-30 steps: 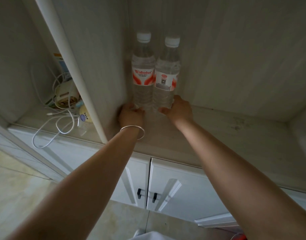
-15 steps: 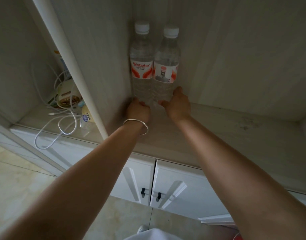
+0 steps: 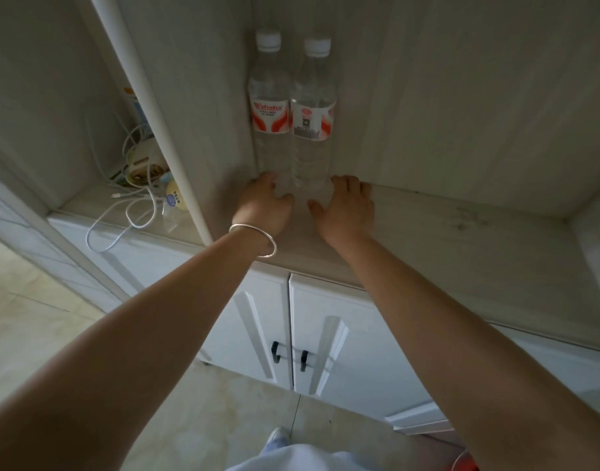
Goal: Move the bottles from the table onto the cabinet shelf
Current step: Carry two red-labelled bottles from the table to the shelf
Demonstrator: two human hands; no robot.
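Against the back corner of the cabinet shelf (image 3: 427,239), seen from my head camera, two clear water bottles stand upright and touching each other: the left bottle (image 3: 269,107) with its red-and-white label facing me, tight beside the partition panel (image 3: 196,107), and the right bottle (image 3: 312,110) with a code square on its label. Both have white caps. My left hand (image 3: 264,205) rests at the foot of the left bottle, fingers loosely spread and touching its base, thumb out toward the middle; a silver bangle (image 3: 257,241) sits on that wrist. My right hand (image 3: 346,209) lies flat on the shelf by the base of the right bottle, fingers straight and apart, not wrapped round anything. Beyond the partition, in the neighbouring compartment, a tangle of white cables (image 3: 128,212) lies with a small round device (image 3: 143,164) and a yellowish item (image 3: 174,198). Below the shelf are two white cabinet doors (image 3: 325,334) with dark handles (image 3: 290,358), and pale floor tiles (image 3: 36,317) underneath.
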